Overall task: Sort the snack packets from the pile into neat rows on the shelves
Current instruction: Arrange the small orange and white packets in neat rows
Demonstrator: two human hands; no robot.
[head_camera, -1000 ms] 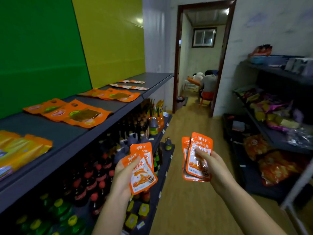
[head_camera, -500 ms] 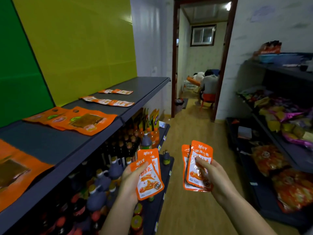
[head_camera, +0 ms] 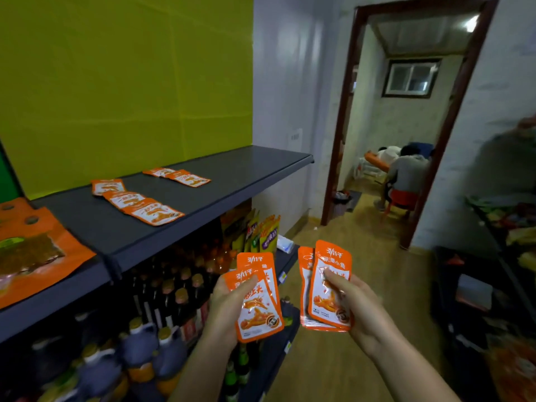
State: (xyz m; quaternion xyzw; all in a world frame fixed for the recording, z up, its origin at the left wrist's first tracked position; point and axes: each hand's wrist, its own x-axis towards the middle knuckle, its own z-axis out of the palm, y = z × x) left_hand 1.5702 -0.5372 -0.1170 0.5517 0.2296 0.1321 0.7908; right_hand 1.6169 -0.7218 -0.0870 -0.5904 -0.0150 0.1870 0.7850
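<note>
My left hand [head_camera: 224,309] grips two small orange snack packets [head_camera: 256,300], thumb laid across the front one. My right hand [head_camera: 352,303] pinches another pair of the same orange packets [head_camera: 327,288], thumb on the front. Both hands hover in the aisle, below and in front of the grey top shelf [head_camera: 232,181] on the left. On that shelf a row of three like packets [head_camera: 136,203] lies overlapping, and two more packets [head_camera: 178,177] lie farther back. Large orange packets [head_camera: 34,250] lie at the shelf's near left.
Dark bottles [head_camera: 162,300] fill the lower left shelves, with yellow pouches [head_camera: 261,233] behind them. A second shelf unit [head_camera: 504,256] with mixed snack bags stands on the right. An open doorway [head_camera: 406,140] ahead shows a seated person in the far room. The floor is wood.
The view has advanced along the aisle and turned left, so the small packets on the shelf are nearer. Both hands keep their packets in much the same pose.
</note>
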